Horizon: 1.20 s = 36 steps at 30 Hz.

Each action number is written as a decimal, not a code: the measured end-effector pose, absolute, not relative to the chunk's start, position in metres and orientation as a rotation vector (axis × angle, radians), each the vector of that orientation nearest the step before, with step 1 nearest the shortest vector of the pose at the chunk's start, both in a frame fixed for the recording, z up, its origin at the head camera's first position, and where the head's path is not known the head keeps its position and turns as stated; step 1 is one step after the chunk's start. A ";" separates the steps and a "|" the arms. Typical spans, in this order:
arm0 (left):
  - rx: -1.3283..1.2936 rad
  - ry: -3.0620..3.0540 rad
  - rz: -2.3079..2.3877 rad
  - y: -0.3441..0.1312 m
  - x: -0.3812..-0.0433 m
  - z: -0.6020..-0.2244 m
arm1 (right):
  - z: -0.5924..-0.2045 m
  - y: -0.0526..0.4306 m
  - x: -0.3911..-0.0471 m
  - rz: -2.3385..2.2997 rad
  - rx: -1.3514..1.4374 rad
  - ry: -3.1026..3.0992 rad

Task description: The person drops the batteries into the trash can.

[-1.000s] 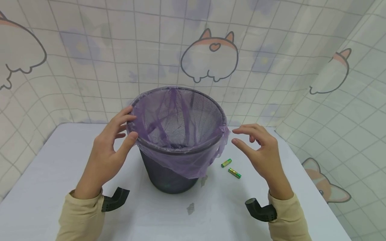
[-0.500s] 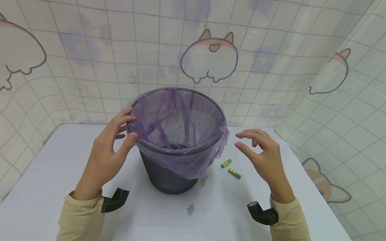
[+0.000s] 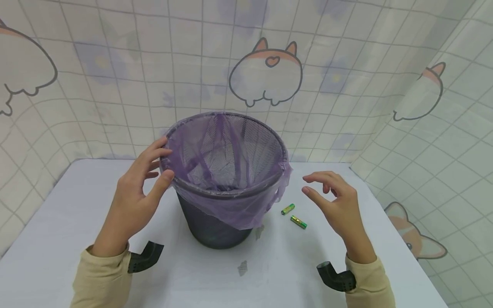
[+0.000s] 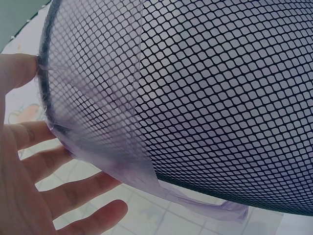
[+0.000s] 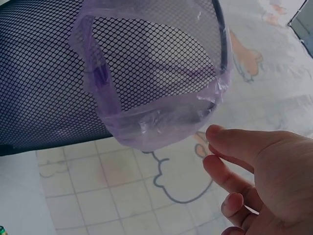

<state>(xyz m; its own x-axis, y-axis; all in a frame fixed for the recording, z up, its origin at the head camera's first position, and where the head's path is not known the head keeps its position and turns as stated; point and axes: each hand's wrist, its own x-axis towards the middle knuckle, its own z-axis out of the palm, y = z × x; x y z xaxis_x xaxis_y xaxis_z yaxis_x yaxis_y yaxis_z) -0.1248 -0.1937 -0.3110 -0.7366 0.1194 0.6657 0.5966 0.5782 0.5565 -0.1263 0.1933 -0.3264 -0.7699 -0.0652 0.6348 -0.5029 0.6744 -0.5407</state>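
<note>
A black mesh waste bin [image 3: 208,229] stands upright on the white table, lined with a thin purple bin bag [image 3: 239,213] folded over its rim. At the bin's left side my left hand [image 3: 135,199] touches the rim, thumb toward the front and fingers spread along the outside. The left wrist view shows the thumb tip right at the bag-covered rim [image 4: 43,81]. To the right of the bin my right hand [image 3: 339,203] hovers apart from it, thumb and index finger bent toward each other with nothing between them. In the right wrist view a loop of bag [image 5: 146,125] hangs past the rim.
Two green-and-gold batteries, one nearer the bin [image 3: 288,209] and one a little closer to me [image 3: 298,222], lie on the table [image 3: 185,282] right of the bin. Grey torn patches [image 3: 242,268] mark the tabletop. A printed curtain [image 3: 327,34] hangs behind and at both sides.
My right hand has drifted slightly right and toward me, away from the bin's rim. The left hand keeps its place at the rim, and the bin and batteries have stayed put.
</note>
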 end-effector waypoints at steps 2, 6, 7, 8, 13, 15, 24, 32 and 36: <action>-0.575 -2.227 -1.086 -0.194 -0.125 -0.310 | -0.328 0.194 -0.126 0.979 0.430 -2.306; -0.572 -2.232 -1.083 -0.194 -0.126 -0.310 | -0.330 0.196 -0.126 0.982 0.418 -2.310; -0.571 -2.234 -1.084 -0.194 -0.126 -0.310 | -0.331 0.197 -0.125 0.983 0.414 -2.312; -0.570 -2.235 -1.086 -0.194 -0.126 -0.310 | -0.331 0.197 -0.125 0.985 0.412 -2.315; -0.569 -2.225 -1.092 -0.195 -0.126 -0.310 | -0.336 0.200 -0.126 0.974 0.400 -2.334; -0.570 -2.222 -1.091 -0.195 -0.126 -0.310 | -0.339 0.201 -0.126 0.966 0.394 -2.341; -0.576 -2.226 -1.093 -0.195 -0.126 -0.309 | -0.346 0.206 -0.124 0.953 0.359 -2.378; -0.570 -2.232 -1.117 -0.194 -0.125 -0.309 | -0.352 0.210 -0.122 1.007 0.278 -2.413; -0.573 -2.234 -1.108 -0.195 -0.125 -0.309 | -0.354 0.212 -0.121 1.026 0.256 -2.421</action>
<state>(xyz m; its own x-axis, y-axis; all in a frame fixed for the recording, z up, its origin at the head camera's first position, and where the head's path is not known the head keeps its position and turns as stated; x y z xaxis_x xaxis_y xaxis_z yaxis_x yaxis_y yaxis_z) -0.1247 -0.1950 -0.3091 -0.7430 0.1204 0.6583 0.5969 0.5640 0.5706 -0.1215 0.2121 -0.3537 -0.8603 0.0195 0.5094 -0.3524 0.6994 -0.6219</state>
